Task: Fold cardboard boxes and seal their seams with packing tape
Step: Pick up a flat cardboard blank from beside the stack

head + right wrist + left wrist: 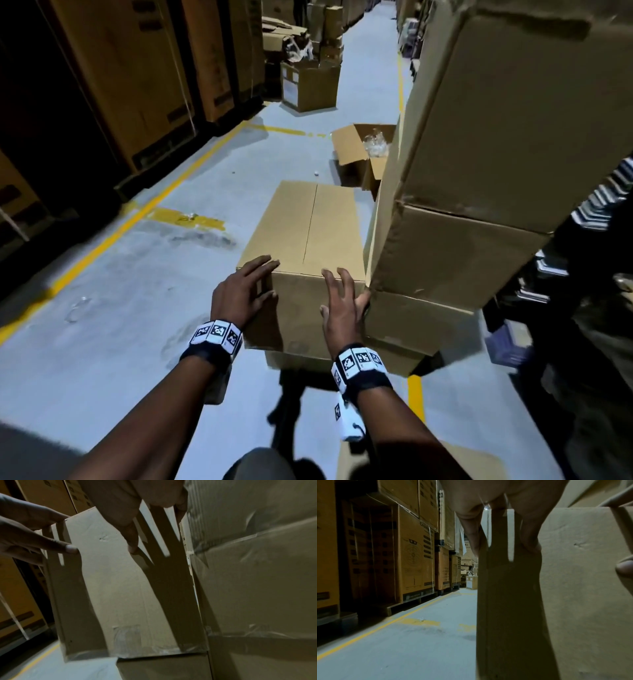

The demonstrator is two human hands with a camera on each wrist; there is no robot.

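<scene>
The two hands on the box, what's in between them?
Only bare cardboard: the near face of the closed box lies between the left hand and the right hand. The head view and the right wrist view both show it.

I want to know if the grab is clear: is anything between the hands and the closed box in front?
Nothing visible. The left hand is at the box's left near corner, the right hand at its near face, beside the stack.

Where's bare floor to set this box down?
Free: the grey floor left of the box, out to the yellow line. Crowded: the box's right side sits against the stacked boxes, where the right hand is; an open carton blocks beyond.
</scene>
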